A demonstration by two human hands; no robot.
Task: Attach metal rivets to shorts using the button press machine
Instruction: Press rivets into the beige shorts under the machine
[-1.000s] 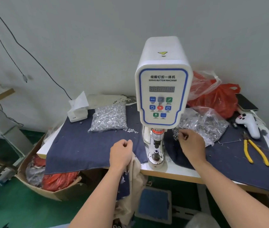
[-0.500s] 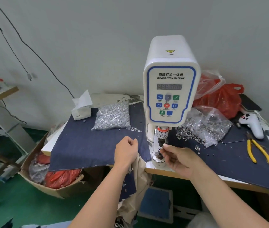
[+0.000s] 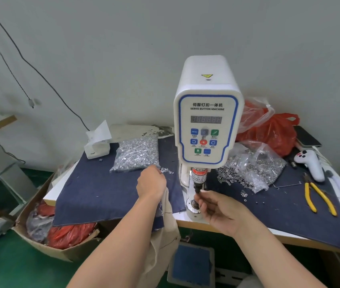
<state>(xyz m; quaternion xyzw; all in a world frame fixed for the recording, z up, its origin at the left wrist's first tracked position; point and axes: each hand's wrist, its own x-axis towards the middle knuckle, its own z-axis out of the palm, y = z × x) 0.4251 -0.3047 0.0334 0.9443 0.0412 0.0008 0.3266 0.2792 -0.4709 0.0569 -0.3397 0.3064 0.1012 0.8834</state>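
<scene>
Beige shorts (image 3: pixel 166 231), soft and limp, hang off the surface (image 3: pixel 227 226) edge gripped in the left hand (image 3: pixel 151 183), best held by the hem, while the right hand (image 3: pixel 220 208) pinches something tiny, likely a rivet, at the press die (image 3: pixel 194 204).

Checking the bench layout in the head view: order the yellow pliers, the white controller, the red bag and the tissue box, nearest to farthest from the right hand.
From the right hand:
1. Yellow pliers, to its right on the cloth.
2. White controller, right, farther back.
3. Red bag, back right by the wall.
4. Tissue box, back left, past the machine.
Controller and bag are close.
</scene>
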